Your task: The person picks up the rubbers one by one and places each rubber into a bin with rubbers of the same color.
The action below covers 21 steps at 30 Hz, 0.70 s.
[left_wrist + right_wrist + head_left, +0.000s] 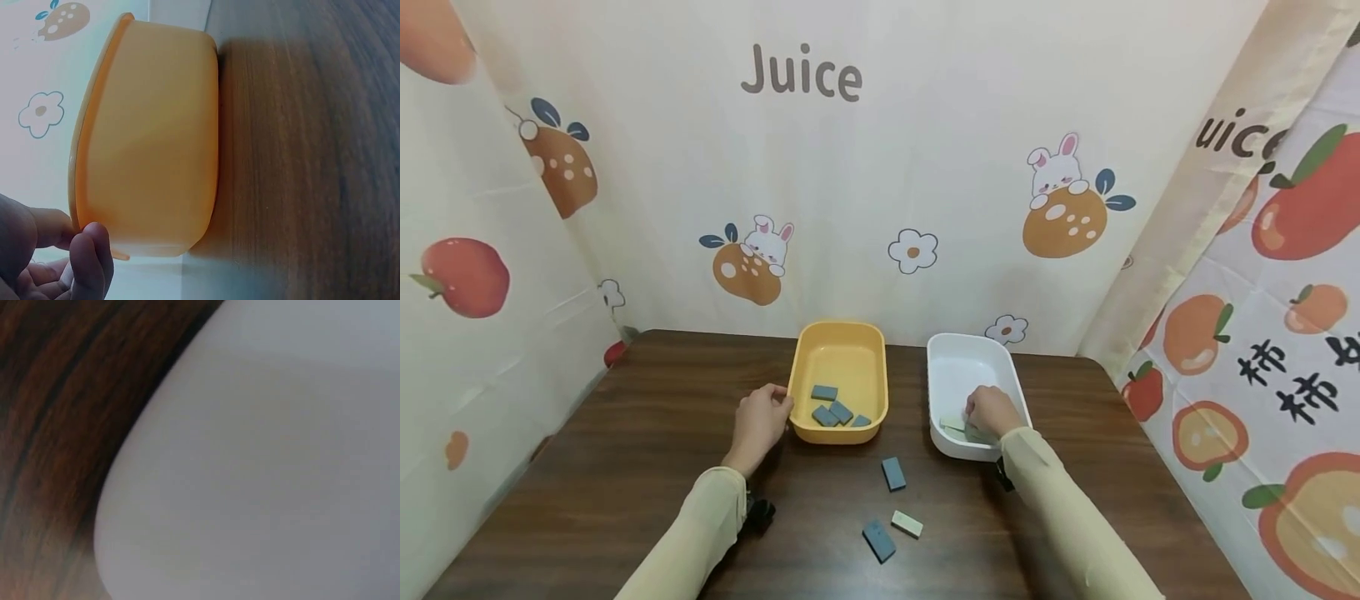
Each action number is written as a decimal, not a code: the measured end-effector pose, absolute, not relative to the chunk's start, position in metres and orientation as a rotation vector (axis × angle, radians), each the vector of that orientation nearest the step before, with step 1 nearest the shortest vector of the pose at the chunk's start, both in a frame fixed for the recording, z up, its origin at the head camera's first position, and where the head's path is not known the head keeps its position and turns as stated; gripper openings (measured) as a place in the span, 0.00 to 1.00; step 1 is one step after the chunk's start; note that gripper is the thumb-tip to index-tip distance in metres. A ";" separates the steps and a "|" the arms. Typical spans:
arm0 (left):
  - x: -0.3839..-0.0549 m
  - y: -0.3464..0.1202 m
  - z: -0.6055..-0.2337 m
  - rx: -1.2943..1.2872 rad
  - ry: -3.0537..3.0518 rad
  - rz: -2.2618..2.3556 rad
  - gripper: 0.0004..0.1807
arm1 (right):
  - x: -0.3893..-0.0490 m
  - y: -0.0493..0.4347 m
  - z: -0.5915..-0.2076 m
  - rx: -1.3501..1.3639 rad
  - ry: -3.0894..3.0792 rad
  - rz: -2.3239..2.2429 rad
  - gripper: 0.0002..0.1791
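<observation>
My left hand (760, 425) pinches the rim of the yellow bin (838, 333) at its near left side. The left wrist view shows the thumb and fingertips (94, 244) at the bin's lip. Several dark blue-grey blocks (824, 392) lie inside. My right hand (992, 410) reaches down into the white bin (966, 346), near pale green blocks (953, 423) at its near end. Its fingertips are hidden there, so I cannot tell whether they hold a block. In the right wrist view, the white bin's wall (262, 456) fills most of the picture.
Between the forearms, two dark blue-grey blocks, one farther back (893, 474) and one nearer (878, 542), lie on the brown wooden table (647, 467) with a pale green block (907, 524). A fruit-patterned curtain (880, 167) hangs behind the table and along its sides.
</observation>
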<state>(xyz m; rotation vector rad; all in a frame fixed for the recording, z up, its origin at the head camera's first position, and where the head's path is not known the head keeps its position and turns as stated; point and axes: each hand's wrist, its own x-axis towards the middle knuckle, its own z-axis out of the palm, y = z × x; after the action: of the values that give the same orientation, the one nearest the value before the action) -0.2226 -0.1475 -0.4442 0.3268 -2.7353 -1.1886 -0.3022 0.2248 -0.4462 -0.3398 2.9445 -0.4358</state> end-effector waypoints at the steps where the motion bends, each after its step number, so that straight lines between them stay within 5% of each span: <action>1: -0.221 -0.148 -0.444 0.341 -2.732 -1.188 0.17 | -0.302 0.225 -0.448 -0.344 2.949 -0.452 0.07; 21: -0.222 -0.146 -0.445 0.354 -2.736 -1.173 0.18 | -0.292 0.241 -0.444 -0.410 2.920 -0.647 0.10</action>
<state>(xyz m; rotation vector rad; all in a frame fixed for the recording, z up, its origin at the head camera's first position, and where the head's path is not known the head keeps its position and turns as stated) -0.2221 -0.1457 -0.4452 0.3543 -2.7361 -1.1728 -0.2919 0.2415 -0.4435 -0.4103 2.9199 -0.6468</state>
